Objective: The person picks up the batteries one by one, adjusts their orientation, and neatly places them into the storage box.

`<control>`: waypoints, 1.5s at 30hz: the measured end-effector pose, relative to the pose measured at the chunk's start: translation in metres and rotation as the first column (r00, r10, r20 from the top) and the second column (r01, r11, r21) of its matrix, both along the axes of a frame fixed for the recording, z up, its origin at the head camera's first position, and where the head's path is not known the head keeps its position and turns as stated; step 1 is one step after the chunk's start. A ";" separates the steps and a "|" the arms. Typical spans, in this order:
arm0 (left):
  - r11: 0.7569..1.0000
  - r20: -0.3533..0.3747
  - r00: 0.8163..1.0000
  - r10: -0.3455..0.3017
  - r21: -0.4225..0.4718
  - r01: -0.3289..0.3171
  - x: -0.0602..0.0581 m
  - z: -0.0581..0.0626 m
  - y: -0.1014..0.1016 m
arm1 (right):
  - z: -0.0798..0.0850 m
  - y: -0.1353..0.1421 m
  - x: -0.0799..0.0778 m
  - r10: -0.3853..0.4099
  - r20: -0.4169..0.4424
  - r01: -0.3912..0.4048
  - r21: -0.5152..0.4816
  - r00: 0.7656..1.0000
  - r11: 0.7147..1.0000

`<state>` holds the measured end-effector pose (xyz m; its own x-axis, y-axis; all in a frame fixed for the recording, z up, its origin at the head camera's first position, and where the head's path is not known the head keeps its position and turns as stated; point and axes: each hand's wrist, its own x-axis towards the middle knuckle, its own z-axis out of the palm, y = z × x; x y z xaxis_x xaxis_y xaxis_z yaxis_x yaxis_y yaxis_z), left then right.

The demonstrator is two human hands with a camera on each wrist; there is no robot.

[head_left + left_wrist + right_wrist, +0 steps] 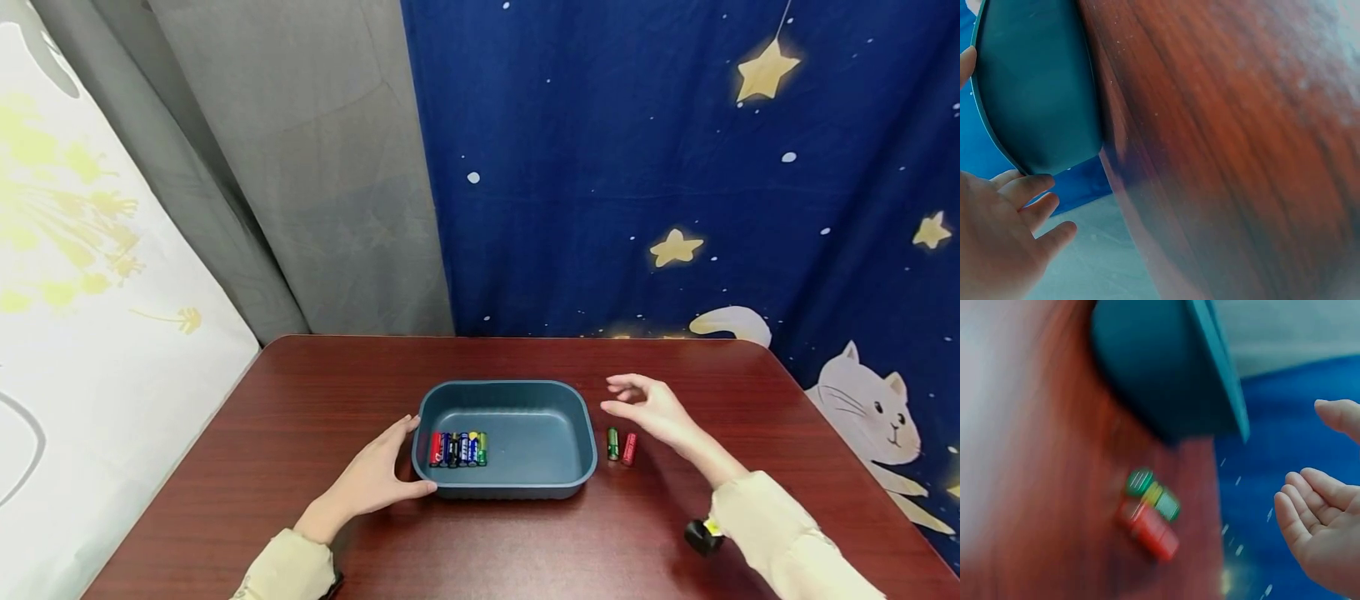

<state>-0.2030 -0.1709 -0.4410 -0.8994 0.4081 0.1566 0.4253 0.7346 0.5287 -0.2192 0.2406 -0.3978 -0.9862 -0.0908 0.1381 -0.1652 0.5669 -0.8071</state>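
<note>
A blue-grey rectangular bin [517, 489] sits on the table. Along the left part of its floor, several batteries [458, 449] lie side by side in a row, coloured red, blue, black and green. My left hand [367, 471] rests against the bin's left end, fingers and thumb spread along the rim; in the left wrist view the fingertips touch the bin wall. Right of the bin lie a green battery [612, 444] and a red battery [629, 448], close together. My right hand [651, 408] hovers just beyond these two with thumb and fingers parted, holding nothing.
The dark red-brown wooden table [337, 375] has its far edge behind the bin. A blue curtain [570, 167] with stars and a grey curtain [300, 167] hang behind it. A white patterned cloth [112, 292] is at the left. A black device [702, 537] hangs under the right sleeve.
</note>
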 end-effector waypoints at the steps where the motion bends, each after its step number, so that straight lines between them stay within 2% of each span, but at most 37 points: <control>1: 1.000 -0.001 1.000 0.000 0.000 0.000 0.000 0.000 0.000 | -0.004 0.007 0.001 -0.009 0.005 0.009 0.013 1.000 1.000; 5: 1.000 -0.003 1.000 -0.002 -0.004 0.002 0.000 0.000 0.000 | -0.018 0.026 0.006 -0.037 0.024 0.035 0.083 0.999 0.996; 10: 1.000 -0.008 1.000 -0.001 0.000 0.001 0.000 0.000 0.000 | -0.036 0.038 0.014 -0.056 0.042 0.048 0.163 0.998 0.985; 18: 1.000 -0.008 1.000 -0.001 -0.004 0.001 0.000 0.001 0.001 | -0.058 0.040 0.022 -0.004 -0.022 0.010 0.282 1.000 0.959; 23: 1.000 -0.008 1.000 -0.001 -0.003 0.001 0.001 0.001 0.001 | -0.064 0.039 0.022 0.035 -0.066 -0.011 0.339 0.997 0.941; 29: 1.000 -0.007 1.000 -0.001 -0.002 0.001 0.001 0.002 0.001 | -0.067 0.036 0.023 0.049 -0.149 0.013 0.392 0.988 0.920; 38: 1.000 -0.006 1.000 -0.001 0.001 0.001 0.000 -0.001 0.000 | -0.072 0.032 0.020 0.012 -0.185 0.062 0.392 0.983 0.918; 45: 1.000 -0.004 1.000 0.003 -0.006 -0.003 -0.001 -0.002 0.000 | -0.073 0.033 0.019 0.022 -0.189 0.053 0.386 0.982 0.921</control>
